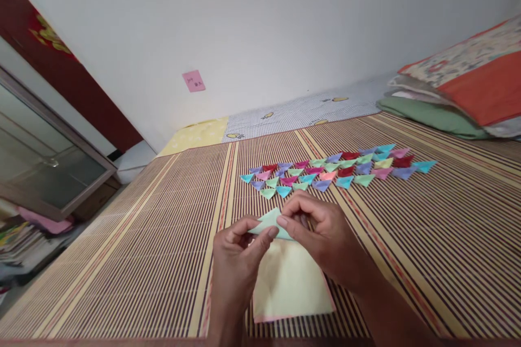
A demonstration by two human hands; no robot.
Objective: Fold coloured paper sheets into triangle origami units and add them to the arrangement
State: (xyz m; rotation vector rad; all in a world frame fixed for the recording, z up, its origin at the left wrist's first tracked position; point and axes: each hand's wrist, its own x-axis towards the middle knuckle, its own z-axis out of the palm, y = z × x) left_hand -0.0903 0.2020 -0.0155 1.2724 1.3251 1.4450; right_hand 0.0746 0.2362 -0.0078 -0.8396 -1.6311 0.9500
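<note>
Between both hands is a pale green piece of folded paper (269, 220), held up over the mat. My left hand (240, 252) grips its left side, thumb in front and fingers behind. At its right edge my right hand (321, 230) pinches the paper between thumb and fingers. Below the hands lies a pale yellow sheet (295, 284) with a pinkish lower edge, partly covered by the hands. Just beyond, several small folded paper triangles (321, 185) in many colours stand in slanting rows.
A striped bamboo mat (142, 238) covers the bed. Folded bedding (464, 87) is stacked at the right, by the white wall (260, 27). A pink note (194, 81) sticks to the wall. Beyond the left edge stand a glass-fronted cabinet (44, 141) and a stack of books (24, 244).
</note>
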